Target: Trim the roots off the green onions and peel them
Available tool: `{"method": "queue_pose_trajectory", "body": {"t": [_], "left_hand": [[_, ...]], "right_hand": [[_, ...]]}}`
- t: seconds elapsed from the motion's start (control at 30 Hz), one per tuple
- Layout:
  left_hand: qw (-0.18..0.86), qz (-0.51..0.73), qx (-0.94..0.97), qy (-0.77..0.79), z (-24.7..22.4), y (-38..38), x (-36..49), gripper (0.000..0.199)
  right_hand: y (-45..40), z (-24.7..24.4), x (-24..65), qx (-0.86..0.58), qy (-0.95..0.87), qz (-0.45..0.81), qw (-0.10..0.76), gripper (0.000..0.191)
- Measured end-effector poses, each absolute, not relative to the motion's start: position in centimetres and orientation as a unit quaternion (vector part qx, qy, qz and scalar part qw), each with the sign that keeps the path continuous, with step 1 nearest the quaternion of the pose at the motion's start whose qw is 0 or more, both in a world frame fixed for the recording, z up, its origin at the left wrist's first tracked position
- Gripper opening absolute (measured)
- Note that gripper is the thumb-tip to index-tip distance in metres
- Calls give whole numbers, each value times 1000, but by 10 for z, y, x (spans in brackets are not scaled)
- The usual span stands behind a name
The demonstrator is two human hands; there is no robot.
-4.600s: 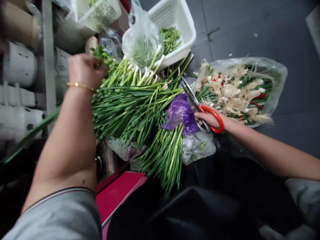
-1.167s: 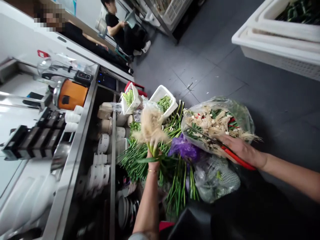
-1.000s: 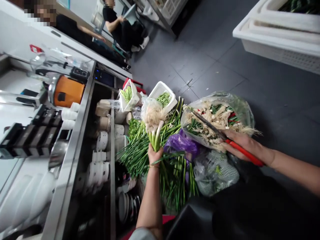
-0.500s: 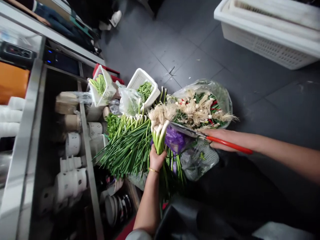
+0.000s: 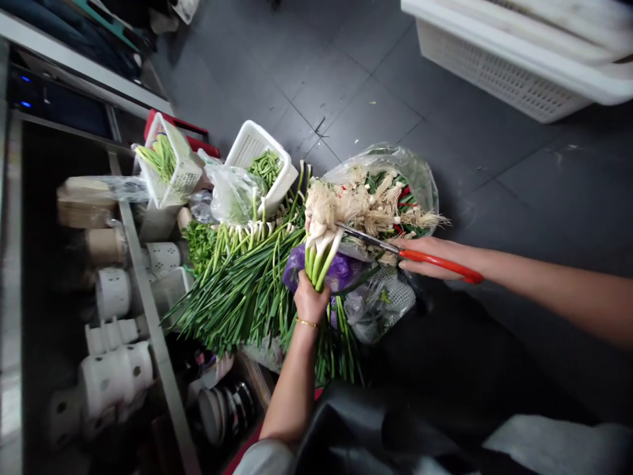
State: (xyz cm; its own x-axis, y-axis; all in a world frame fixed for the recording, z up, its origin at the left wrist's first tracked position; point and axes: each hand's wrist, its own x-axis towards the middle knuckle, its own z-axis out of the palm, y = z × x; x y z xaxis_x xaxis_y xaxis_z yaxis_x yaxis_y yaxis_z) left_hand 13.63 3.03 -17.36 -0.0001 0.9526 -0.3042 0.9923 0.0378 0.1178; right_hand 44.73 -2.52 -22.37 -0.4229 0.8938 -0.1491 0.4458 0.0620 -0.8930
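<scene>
My left hand (image 5: 311, 300) is closed round a bunch of green garlic (image 5: 320, 254), white bulbs and pale stringy roots upward. Red-handled scissors (image 5: 438, 262) are in my right hand (image 5: 428, 254), and their blades reach to the bulbs just under the roots. Beyond the blades, a clear plastic bag (image 5: 429, 178) holds a heap of cut roots (image 5: 388, 198) with some red and green scraps. To the left lies a pile of long green stalks (image 5: 237, 290) with white ends. A purple plastic bag (image 5: 343, 269) shows behind the held bunch.
White baskets (image 5: 242, 142) with green beans (image 5: 266, 167) and other green vegetables (image 5: 161, 158) stand at the back left. Shelves with white perforated containers (image 5: 116, 373) line the left side. A large white crate (image 5: 494, 66) sits on the floor at upper right.
The scissors have come in closer to the bunch, their blades now at the base of the roots. My left hand still grips the stalks. The view has shifted slightly.
</scene>
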Motion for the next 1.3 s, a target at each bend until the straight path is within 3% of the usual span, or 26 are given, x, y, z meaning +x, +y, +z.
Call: {"method": "queue_pose_trajectory", "body": {"t": [0.23, 0.33, 0.6, 0.83, 1.03, 1.17, 1.3], "left_hand": [[215, -80, 694, 683, -188, 50, 149, 40], [182, -118, 691, 689, -189, 55, 151, 41], [72, -152, 705, 689, -189, 50, 161, 42], [9, -128, 755, 644, -198, 42, 154, 56], [40, -157, 776, 609, -206, 38, 153, 58], [77, -183, 745, 637, -204, 40, 158, 53], [171, -218, 688, 671, -200, 46, 153, 44]], "right_hand": [[-36, -234, 453, -561, -601, 499, 275, 27], [-42, -229, 459, -622, -492, 527, 304, 36], [-40, -201, 447, -478, -496, 704, 174, 42], [-34, -202, 438, -495, -378, 767, 154, 30], [-30, -212, 433, -546, -537, 631, 127, 12], [-24, -228, 425, -599, -629, 483, 110, 16], [-27, -238, 434, -564, -639, 498, 156, 20]]}}
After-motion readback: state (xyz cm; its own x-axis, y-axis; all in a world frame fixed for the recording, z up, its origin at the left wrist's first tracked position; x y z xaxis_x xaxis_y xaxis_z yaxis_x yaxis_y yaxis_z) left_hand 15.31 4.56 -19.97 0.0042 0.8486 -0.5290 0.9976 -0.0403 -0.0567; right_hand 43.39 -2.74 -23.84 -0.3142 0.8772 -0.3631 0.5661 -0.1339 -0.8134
